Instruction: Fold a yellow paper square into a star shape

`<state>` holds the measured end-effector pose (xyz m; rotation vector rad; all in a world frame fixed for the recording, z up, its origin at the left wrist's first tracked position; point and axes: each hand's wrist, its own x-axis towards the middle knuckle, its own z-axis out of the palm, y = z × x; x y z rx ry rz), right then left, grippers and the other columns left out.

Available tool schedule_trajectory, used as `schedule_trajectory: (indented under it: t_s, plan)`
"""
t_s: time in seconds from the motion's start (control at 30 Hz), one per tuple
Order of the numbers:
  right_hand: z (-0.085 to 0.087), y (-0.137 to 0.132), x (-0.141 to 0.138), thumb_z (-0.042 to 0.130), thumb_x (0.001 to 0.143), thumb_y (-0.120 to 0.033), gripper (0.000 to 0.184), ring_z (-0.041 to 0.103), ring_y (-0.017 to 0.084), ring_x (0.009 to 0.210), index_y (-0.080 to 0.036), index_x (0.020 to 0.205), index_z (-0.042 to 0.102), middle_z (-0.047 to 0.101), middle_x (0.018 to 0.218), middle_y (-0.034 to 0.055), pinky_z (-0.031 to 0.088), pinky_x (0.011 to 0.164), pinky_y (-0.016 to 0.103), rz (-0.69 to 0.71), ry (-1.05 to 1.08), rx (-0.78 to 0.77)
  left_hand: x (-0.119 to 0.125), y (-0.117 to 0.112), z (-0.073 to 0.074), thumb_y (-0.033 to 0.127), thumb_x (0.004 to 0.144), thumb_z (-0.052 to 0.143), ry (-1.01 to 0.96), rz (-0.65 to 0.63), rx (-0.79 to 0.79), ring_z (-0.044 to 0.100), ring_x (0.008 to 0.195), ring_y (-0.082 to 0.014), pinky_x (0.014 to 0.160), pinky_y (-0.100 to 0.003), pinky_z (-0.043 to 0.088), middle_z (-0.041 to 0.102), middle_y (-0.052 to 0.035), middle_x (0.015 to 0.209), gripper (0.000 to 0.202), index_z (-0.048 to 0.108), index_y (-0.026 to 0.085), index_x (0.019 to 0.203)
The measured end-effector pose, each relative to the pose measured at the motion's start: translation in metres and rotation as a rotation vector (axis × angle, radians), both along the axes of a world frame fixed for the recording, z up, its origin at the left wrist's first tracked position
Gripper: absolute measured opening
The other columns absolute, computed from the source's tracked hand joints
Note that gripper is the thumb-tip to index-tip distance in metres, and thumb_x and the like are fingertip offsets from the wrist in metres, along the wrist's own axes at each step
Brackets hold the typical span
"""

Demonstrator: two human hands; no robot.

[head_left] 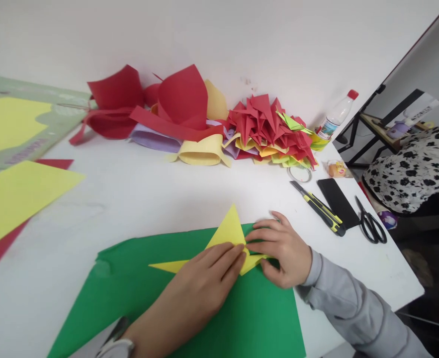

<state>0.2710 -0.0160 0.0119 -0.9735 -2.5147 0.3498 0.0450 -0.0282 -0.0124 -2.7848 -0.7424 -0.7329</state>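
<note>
The flat, ungripping left hand [206, 282] presses folded yellow paper [229, 228] as the right hand [289, 252] pinches its right tip.

I saw bare white table [130, 199] just beyond the green sheet [264, 318], room to reach through before a bank of paper shapes [184, 97] barred the way. The left hand [206, 278], right hand [286, 248] and folded yellow paper [228, 226] blocked the sheet's far half; a cutter [320, 208], black slab [337, 203] and scissors [370, 227] obstructed its right.
</note>
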Motion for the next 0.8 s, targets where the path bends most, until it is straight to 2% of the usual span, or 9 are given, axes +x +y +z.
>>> schedule_trajectory:
  t_s: [0.13,0.23,0.37,0.5,0.67,0.8]
  plan:
    - [-0.001,0.0,0.001,0.053,0.081,-0.027,0.03,0.054,0.025,0.118,-0.02,0.105,0.069,0.069,0.117,0.0058,0.013,0.114,0.053,-0.012,-0.06,-0.028,-0.005,-0.003,0.001,0.003,0.086,0.044,0.076,-0.012,0.017,0.062,0.106,-0.0253,0.094,-0.037,0.049,0.07,-0.013,0.114,0.036,0.065,0.009,0.114]
    - [-0.002,0.0,0.002,0.056,0.081,-0.032,0.03,0.053,0.026,0.119,-0.02,0.106,0.069,0.069,0.118,0.0064,0.014,0.114,0.053,0.0,-0.053,-0.033,-0.005,-0.004,-0.002,0.006,0.086,0.044,0.098,-0.026,0.016,0.061,0.108,-0.0258,0.095,-0.038,0.048,0.07,-0.0129,0.116,0.036,0.065,0.01,0.116]
    - [-0.004,0.001,0.003,0.056,0.077,-0.03,0.033,0.054,0.026,0.118,-0.02,0.105,0.069,0.069,0.118,0.0059,0.017,0.113,0.053,0.009,-0.014,-0.023,-0.003,-0.006,-0.004,0.021,0.094,0.047,0.08,-0.023,-0.034,0.06,0.108,-0.028,0.095,-0.042,0.048,0.07,-0.0122,0.113,0.028,0.069,0.013,0.109]
    - [-0.006,0.002,0.004,0.053,0.079,-0.026,0.03,0.055,0.026,0.115,-0.019,0.104,0.069,0.071,0.115,0.0064,0.023,0.111,0.053,0.027,-0.036,0.072,-0.002,-0.004,0.001,0.033,0.097,0.045,0.054,-0.015,-0.115,0.061,0.103,-0.0274,0.089,-0.04,0.051,0.071,-0.0114,0.112,0.035,0.067,0.011,0.113]
    - [-0.007,0.006,0.002,0.048,0.086,-0.02,0.02,0.062,0.02,0.091,-0.018,0.083,0.068,0.074,0.095,0.0048,0.038,0.102,0.044,0.106,-0.028,0.318,0.0,0.0,0.008,0.027,0.099,0.04,0.01,-0.018,-0.118,0.062,0.099,-0.0247,0.088,-0.039,0.051,0.071,-0.0109,0.108,0.034,0.067,0.012,0.113]
    - [-0.004,0.007,0.002,0.046,0.09,-0.018,0.024,0.062,0.019,0.086,-0.017,0.078,0.067,0.074,0.092,0.0055,0.045,0.091,0.038,0.115,-0.055,0.347,0.003,0.004,0.008,0.018,0.1,0.036,-0.022,-0.013,-0.058,0.065,0.092,-0.021,0.084,-0.036,0.053,0.073,-0.0081,0.101,0.034,0.069,0.013,0.105]
